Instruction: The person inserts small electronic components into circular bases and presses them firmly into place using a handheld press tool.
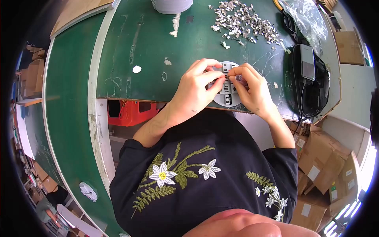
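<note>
At the near edge of the bench, light grey slotted disc sits between left hand and right hand; grip on both pinched over it, can't tell from here what's in the fingertips; loose metal pieces scattered beyond

Bright light falls fairly evenly on the hands and green worktop, both crisp; glowing tubes flare white at near right, highlights glint on clear plastic far right, and fisheye distortion bows edges toward a blackened rim.
</note>
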Demonstrator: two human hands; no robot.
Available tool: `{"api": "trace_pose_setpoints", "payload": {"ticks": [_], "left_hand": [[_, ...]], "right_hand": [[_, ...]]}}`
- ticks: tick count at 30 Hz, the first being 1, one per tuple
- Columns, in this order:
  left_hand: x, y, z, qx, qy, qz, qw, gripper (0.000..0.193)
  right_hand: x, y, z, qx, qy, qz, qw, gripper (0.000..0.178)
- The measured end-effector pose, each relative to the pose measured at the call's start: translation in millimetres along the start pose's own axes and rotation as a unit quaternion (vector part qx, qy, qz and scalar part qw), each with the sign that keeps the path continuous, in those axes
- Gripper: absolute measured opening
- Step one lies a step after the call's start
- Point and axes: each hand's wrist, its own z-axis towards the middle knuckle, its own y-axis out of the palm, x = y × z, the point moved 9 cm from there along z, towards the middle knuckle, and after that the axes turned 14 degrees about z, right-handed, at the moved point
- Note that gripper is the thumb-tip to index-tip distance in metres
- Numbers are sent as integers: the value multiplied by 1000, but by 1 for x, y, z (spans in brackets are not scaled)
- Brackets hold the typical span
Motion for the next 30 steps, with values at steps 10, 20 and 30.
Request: {"api": "trace_pose_setpoints", "payload": {"ticks": [10,20,30], "left_hand": [[3,-4,-1,24,26,13,999,16],[3,-4,0,21,28,14,999,14],[5,-1,1,17,48,20,999,20]], "right_hand": [[-8,3,-2,18,-69,-67,995,18],[-7,1,-1,23,-62,-56,996,16],[9,-10,0,44,61,63,995,6]]}}
